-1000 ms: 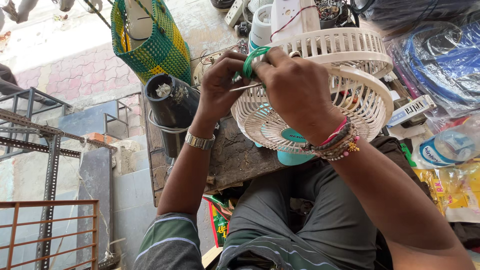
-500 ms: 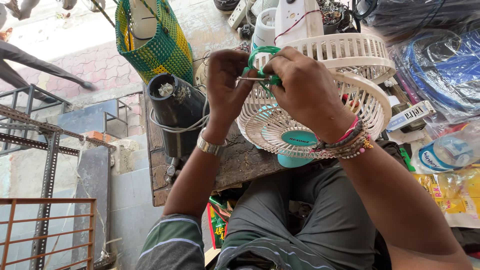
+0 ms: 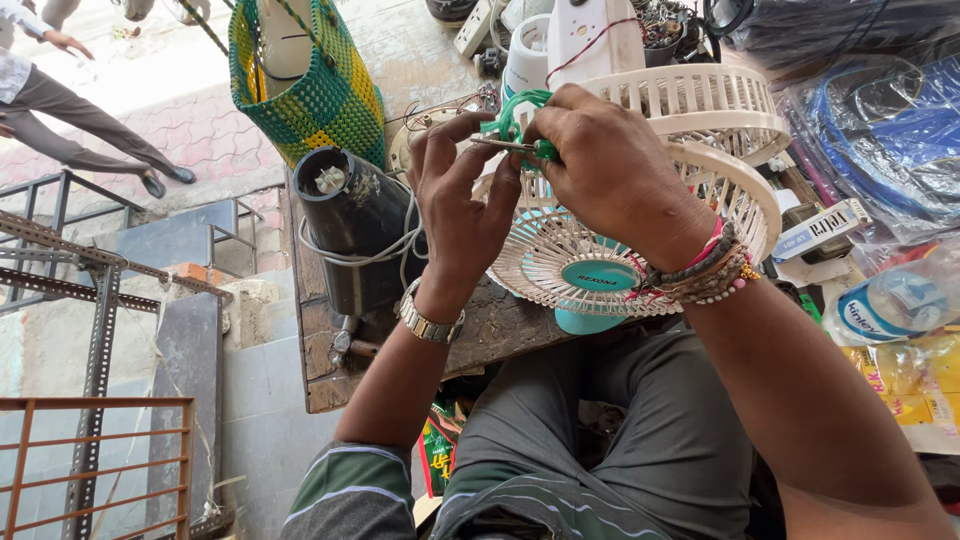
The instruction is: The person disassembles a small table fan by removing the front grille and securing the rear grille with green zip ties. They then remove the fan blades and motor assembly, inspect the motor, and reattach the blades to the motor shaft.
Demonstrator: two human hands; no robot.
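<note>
While pinching a green-handled tool (image 3: 515, 135) at the upper rim of the white fan guard (image 3: 640, 240), both sets of fingers closed: left hand (image 3: 460, 215) steadying its metal tip, right hand (image 3: 610, 170) gripping the handles. Fastening step seemingly underway; calls for firm squeeze. Guard propped over worktop (image 3: 480, 335) edge, black cylinder (image 3: 350, 225) left of guard.

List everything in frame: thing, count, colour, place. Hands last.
fan guard: 1, cream with teal hub, on the lap, against the workbench
green-handled tool: 1, green and metal, at the guard's top edge between both hands
black cylinder: 1, black, wrapped in white cord, on the wooden workbench
woven basket: 1, green and yellow, behind the cylinder
plastic bags: several, clear and blue, far right
wristwatch: 1, silver, left wrist
bracelets: several, mixed colours, right wrist
passer-by: 1, top left
left hand: touches the tool
right hand: grips the tool
</note>
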